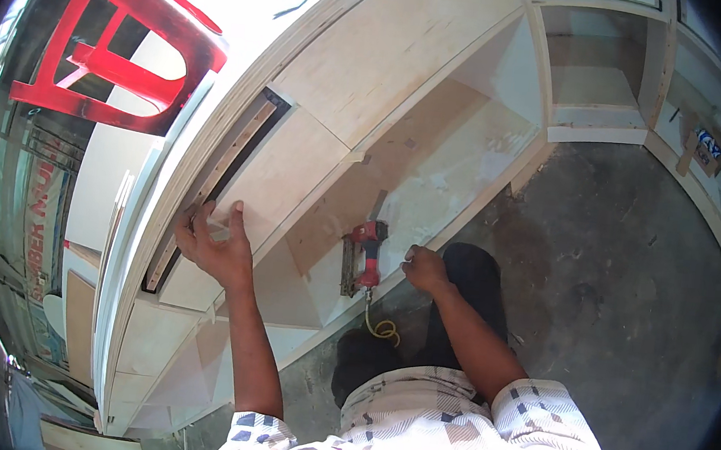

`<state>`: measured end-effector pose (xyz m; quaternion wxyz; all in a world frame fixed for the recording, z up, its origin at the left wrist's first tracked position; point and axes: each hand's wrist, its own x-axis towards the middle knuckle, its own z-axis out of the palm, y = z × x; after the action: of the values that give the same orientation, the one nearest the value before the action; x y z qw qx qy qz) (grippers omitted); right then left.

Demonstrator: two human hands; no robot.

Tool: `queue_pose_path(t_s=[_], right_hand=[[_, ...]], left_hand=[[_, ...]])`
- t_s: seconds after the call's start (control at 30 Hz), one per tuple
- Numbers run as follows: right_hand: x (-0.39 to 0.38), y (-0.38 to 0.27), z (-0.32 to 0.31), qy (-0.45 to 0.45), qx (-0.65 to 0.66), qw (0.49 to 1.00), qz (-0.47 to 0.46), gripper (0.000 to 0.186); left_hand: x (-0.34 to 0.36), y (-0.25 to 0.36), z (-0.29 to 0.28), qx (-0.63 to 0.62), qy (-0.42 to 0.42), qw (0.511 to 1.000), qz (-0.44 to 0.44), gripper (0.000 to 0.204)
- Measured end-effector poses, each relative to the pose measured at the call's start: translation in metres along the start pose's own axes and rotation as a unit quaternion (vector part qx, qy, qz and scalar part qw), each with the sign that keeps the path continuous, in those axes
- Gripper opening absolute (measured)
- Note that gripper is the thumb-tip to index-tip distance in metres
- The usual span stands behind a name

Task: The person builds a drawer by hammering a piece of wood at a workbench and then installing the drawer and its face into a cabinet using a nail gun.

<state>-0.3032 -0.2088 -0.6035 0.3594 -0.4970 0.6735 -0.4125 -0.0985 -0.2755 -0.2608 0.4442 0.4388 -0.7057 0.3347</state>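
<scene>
My left hand (pixel 218 244) is at the long dark slot along the top of the wooden cabinet. Its fingers are apart and rest by a narrow wooden strip (pixel 239 137) inside that slot, thumb over the pale plywood drawer front (pixel 284 161). Close to my right knee, my right hand (pixel 427 270) is closed with curled fingers; whatever it may hold is too small to make out. Between the hands, a red and black nail gun (pixel 365 257) lies in the open lower compartment (pixel 434 180), a yellow coiled air hose (pixel 381 328) attached to its end.
A red plastic stool (pixel 126 42) lies tipped on the white worktop at upper left. More open cabinet frames (pixel 596 74) curve round the far side. A cardboard piece (pixel 704 150) sits at the right. Grey concrete floor (pixel 607 275) spreads to my right.
</scene>
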Motion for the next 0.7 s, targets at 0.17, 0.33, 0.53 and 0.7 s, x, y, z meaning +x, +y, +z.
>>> queue_pose_path(t_s=[0.17,0.33,0.53,0.7], right_hand=[[0.001,0.008,-0.002,-0.005,-0.029,1.000,-0.009,0.031],[-0.015,-0.005,0.008,-0.069,-0.056,0.996,-0.022,0.035],[-0.024,-0.011,-0.004,-0.083,-0.045,0.994,-0.048,0.036],[-0.022,-0.014,-0.019,-0.060,-0.030,0.996,-0.056,0.035]], left_hand=[[0.003,0.009,0.007,-0.030,0.010,0.999,0.008,0.039],[-0.007,-0.002,0.004,-0.031,0.021,0.999,0.014,0.038],[-0.013,0.006,0.006,-0.010,0.014,1.000,-0.017,0.042],[-0.011,0.006,0.015,0.029,0.011,1.000,-0.003,0.044]])
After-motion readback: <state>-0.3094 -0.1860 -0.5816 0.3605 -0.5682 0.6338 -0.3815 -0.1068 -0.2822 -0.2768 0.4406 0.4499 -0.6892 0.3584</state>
